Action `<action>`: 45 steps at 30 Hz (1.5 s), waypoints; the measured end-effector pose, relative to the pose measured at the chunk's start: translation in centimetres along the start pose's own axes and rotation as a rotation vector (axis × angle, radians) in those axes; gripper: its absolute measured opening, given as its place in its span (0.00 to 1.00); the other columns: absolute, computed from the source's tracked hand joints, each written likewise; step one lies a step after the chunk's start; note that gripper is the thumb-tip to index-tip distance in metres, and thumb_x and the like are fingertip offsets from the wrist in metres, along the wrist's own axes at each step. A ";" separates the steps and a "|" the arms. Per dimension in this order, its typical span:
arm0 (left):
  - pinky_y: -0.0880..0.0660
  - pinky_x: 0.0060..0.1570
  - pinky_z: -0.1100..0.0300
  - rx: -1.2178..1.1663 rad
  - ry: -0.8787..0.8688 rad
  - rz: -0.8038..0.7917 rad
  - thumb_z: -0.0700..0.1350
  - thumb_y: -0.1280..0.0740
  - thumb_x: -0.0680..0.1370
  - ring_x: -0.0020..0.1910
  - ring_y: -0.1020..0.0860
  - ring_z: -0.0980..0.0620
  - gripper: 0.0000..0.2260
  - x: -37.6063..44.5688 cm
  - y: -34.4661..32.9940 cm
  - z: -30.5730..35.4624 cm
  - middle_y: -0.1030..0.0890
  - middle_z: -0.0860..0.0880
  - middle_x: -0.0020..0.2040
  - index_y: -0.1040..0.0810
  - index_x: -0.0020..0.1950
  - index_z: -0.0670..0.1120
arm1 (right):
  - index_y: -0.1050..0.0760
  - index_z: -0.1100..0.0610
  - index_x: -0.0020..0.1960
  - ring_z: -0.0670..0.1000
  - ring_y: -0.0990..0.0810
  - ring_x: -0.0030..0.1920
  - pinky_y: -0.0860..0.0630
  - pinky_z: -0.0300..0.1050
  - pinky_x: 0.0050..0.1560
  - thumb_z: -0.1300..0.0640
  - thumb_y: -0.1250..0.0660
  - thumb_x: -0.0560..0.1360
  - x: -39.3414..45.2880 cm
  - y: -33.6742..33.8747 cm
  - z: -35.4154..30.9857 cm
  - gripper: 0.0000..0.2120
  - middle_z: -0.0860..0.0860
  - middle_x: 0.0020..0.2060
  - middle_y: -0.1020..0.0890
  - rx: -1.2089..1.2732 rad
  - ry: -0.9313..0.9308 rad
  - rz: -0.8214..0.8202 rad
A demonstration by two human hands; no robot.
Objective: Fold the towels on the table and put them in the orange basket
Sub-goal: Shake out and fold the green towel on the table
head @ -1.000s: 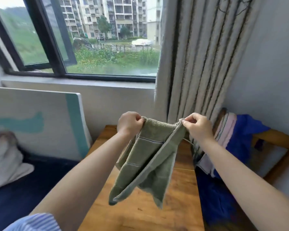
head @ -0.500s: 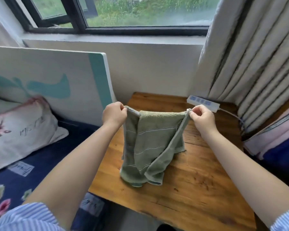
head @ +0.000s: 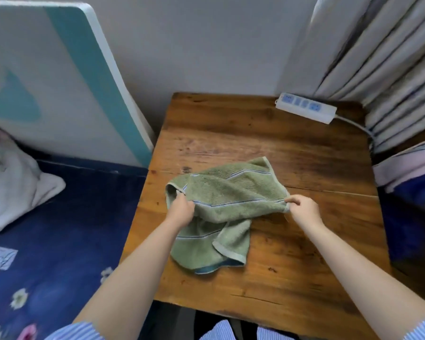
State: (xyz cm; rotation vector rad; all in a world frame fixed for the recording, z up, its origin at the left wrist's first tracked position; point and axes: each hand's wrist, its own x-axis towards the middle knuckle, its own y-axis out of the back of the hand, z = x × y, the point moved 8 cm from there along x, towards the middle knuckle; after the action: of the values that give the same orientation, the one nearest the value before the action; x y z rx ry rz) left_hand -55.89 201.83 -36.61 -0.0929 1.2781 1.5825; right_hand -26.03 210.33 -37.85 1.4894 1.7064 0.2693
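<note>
Nearest me, my left hand (head: 180, 212) and right hand (head: 302, 212) each pinch a top corner of the green striped terry towel (head: 221, 207) between curled fingers. A second ago it hung in the air between them; now I've lowered it onto the brown wooden table (head: 292, 163), rumpled, lower half bunched toward me. I judge flattening comes next. Beyond the fingers lies a white power strip (head: 306, 107). I see no orange basket.
</note>
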 end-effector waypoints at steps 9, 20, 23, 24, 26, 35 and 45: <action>0.36 0.32 0.62 -0.224 -0.068 -0.008 0.37 0.36 0.75 0.34 0.33 0.53 0.15 1.0 -1.0 -4.0 0.32 0.52 0.32 0.36 0.32 0.47 | 0.33 0.56 0.30 0.55 0.27 0.38 0.38 0.43 0.33 0.58 0.31 0.70 -2.1 -1.3 3.0 0.14 0.54 0.34 0.24 -0.046 -0.193 0.189; 0.29 0.41 0.62 -0.396 -0.065 0.132 0.36 0.37 0.76 0.47 0.26 0.47 0.08 1.7 3.7 -6.7 0.22 0.45 0.44 0.22 0.54 0.40 | 0.20 0.63 0.50 0.55 0.24 0.46 0.27 0.46 0.50 0.63 0.35 0.73 -3.6 0.3 2.2 0.08 0.59 0.49 0.18 0.146 -0.293 0.299; 0.30 0.51 0.59 -0.187 -0.139 0.194 0.39 0.39 0.78 0.57 0.25 0.44 0.12 2.0 6.4 -6.0 0.20 0.42 0.57 0.22 0.58 0.39 | 0.22 0.64 0.54 0.52 0.25 0.48 0.25 0.45 0.48 0.63 0.33 0.73 -4.4 1.4 1.9 0.10 0.56 0.48 0.21 0.462 -0.311 0.310; 0.31 0.49 0.59 -0.127 -0.163 0.218 0.40 0.39 0.78 0.57 0.25 0.44 0.12 2.1 7.3 -5.6 0.20 0.43 0.57 0.21 0.57 0.40 | 0.22 0.64 0.54 0.52 0.25 0.47 0.26 0.42 0.43 0.64 0.33 0.73 -4.5 1.7 1.5 0.10 0.55 0.47 0.21 0.544 -0.298 0.306; 0.32 0.45 0.60 -0.061 -0.205 0.269 0.42 0.40 0.79 0.54 0.24 0.44 0.11 2.0 8.9 -4.8 0.20 0.43 0.55 0.21 0.56 0.42 | 0.23 0.62 0.53 0.49 0.25 0.41 0.30 0.39 0.36 0.65 0.35 0.74 -4.7 2.3 0.3 0.09 0.53 0.42 0.22 0.662 -0.275 0.291; 0.23 0.54 0.49 -0.399 -0.302 0.392 0.37 0.44 0.79 0.49 0.20 0.39 0.10 0.6 17.3 3.3 0.20 0.36 0.49 0.23 0.51 0.37 | 0.27 0.53 0.35 0.44 0.27 0.36 0.34 0.38 0.34 0.64 0.38 0.75 -2.8 7.9 -11.7 0.12 0.48 0.36 0.24 0.899 -0.064 0.305; 0.30 0.54 0.55 -0.485 -0.457 0.650 0.38 0.42 0.79 0.56 0.25 0.40 0.11 -1.9 27.5 15.9 0.21 0.37 0.56 0.24 0.56 0.36 | 0.27 0.55 0.36 0.46 0.34 0.30 0.36 0.36 0.31 0.66 0.38 0.75 0.1 16.7 -24.7 0.11 0.50 0.30 0.29 0.894 0.170 0.418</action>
State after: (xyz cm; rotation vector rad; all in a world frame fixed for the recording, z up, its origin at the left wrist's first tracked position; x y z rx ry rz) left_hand -67.24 215.83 -10.37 0.3993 0.5629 2.2806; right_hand -31.19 223.58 -11.66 2.5421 1.7142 -0.2007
